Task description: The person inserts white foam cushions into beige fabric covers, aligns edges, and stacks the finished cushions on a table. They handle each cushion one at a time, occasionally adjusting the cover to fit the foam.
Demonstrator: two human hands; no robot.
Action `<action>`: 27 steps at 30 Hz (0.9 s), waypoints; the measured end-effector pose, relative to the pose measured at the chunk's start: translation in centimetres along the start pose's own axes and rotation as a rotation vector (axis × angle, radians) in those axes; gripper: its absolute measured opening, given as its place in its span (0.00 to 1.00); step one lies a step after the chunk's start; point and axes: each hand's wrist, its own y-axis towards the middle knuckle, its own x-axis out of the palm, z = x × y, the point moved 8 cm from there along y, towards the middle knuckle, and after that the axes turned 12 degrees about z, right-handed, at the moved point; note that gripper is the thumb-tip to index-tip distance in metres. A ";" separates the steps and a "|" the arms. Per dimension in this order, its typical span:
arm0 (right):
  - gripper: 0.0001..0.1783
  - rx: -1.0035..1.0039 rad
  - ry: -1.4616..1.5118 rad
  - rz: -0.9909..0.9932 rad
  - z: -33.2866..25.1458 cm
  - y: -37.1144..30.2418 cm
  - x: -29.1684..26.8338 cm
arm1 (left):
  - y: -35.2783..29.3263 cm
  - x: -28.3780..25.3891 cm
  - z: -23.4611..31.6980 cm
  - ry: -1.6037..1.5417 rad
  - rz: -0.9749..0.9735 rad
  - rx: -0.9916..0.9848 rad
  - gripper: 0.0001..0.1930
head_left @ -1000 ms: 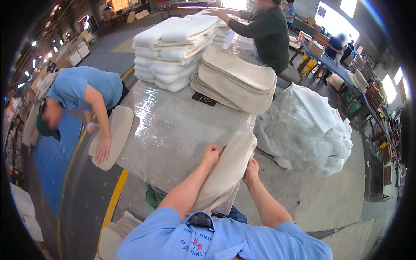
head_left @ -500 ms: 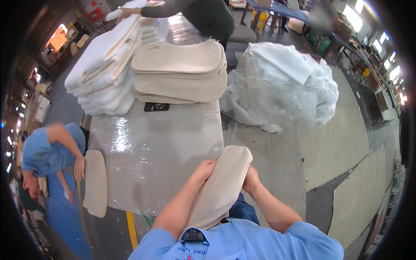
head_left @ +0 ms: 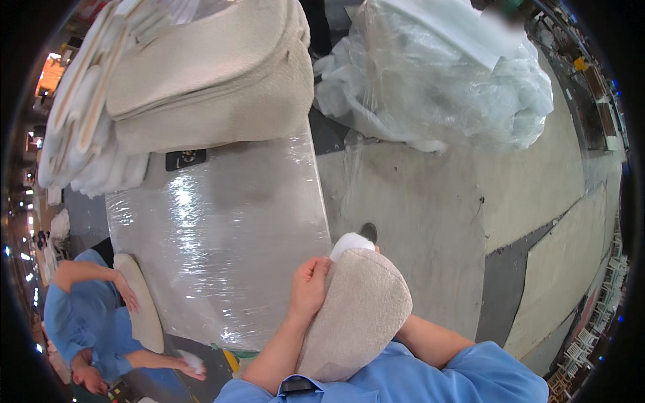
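Note:
A beige fabric cushion (head_left: 359, 309) is tilted up against my body, its rounded end pointing away from me. White padding (head_left: 354, 243) pokes out beyond that far end. My left hand (head_left: 311, 285) is closed on the cushion's left edge, fingers curled beside the white padding. On the other side, my right forearm (head_left: 430, 336) goes in behind the cushion, which hides nearly all of my right hand and its fingers.
A plastic-wrapped table (head_left: 248, 221) bears a stack of beige cushion pieces (head_left: 215, 80), folded white padding (head_left: 87, 114) and a small black item (head_left: 185, 159). A clear-wrapped white bundle (head_left: 437, 74) lies beyond. At left, a co-worker (head_left: 87, 309) handles another beige cushion (head_left: 139, 302).
My view has tipped downward and closer. The cushion's far end has turned broader toward me, and white padding now shows past it. The co-worker's one hand now holds something white.

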 end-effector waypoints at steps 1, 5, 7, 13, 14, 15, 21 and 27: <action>0.27 0.004 0.004 0.015 0.4 0.2 -0.6 | 0.1 0.1 0.2 -0.008 0.023 -0.002 0.16; 0.27 0.014 -0.006 0.039 0.8 0.3 -1.2 | 1.0 -0.2 1.9 0.068 0.085 0.078 0.17; 0.27 0.014 0.000 0.048 0.9 0.3 -1.2 | 1.4 0.0 2.3 0.104 0.100 0.093 0.18; 0.26 0.012 0.011 0.063 1.3 0.4 -1.2 | 2.3 0.7 3.5 0.126 0.082 0.150 0.19; 0.25 0.012 0.011 0.064 1.4 0.5 -1.2 | 2.4 0.7 3.5 0.127 0.077 0.151 0.20; 0.25 0.019 0.014 0.067 1.6 0.3 -1.2 | 2.6 0.8 3.5 0.128 0.079 0.133 0.20; 0.24 0.005 0.023 0.072 1.9 0.6 -1.4 | 3.7 3.6 4.1 0.150 0.019 0.077 0.20; 0.23 -0.033 0.000 0.068 1.5 1.4 -1.0 | 3.7 1.9 2.9 0.187 -0.139 0.009 0.20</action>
